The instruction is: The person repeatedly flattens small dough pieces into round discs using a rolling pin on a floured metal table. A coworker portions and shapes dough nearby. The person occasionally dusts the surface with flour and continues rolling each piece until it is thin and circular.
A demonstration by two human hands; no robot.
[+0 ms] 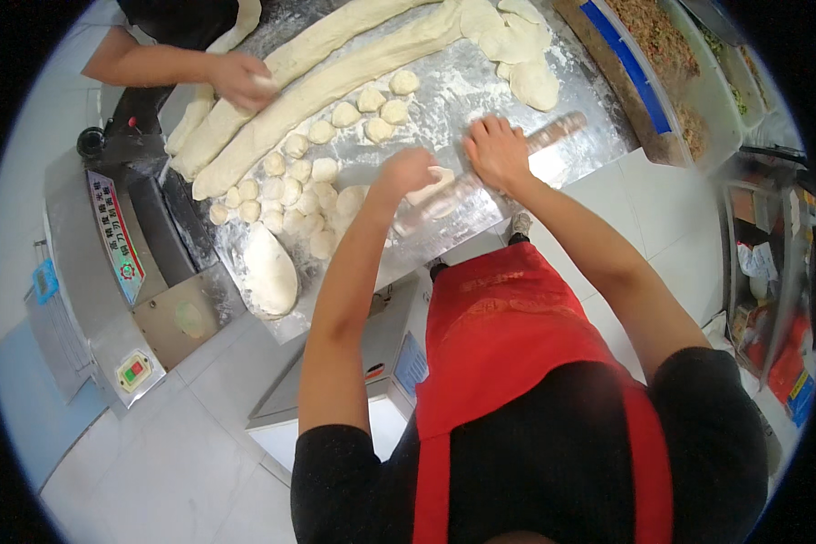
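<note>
On the floured metal table [449,102], my right hand [496,151] presses on a wooden rolling pin [557,132], which lies at a slant near the front edge. My left hand [411,173] grips the rim of a small dough disc [434,190] that lies against the pin; motion blurs both hand and disc. Several dough balls [345,114] sit to the left and beyond, with flattened pieces [350,200] beside my left wrist. Thin overlapping dough rounds [534,85] lie past the pin. A large oval piece of dough [270,270] rests at the table's left end.
Long dough ropes [326,85] cross the far side, where another person's hand [241,81] works. A metal machine [95,272] adjoins the table's left end. Tubs of chopped filling [659,47] stand at the right. Below are a metal-edged box [326,387] and shelving [755,258].
</note>
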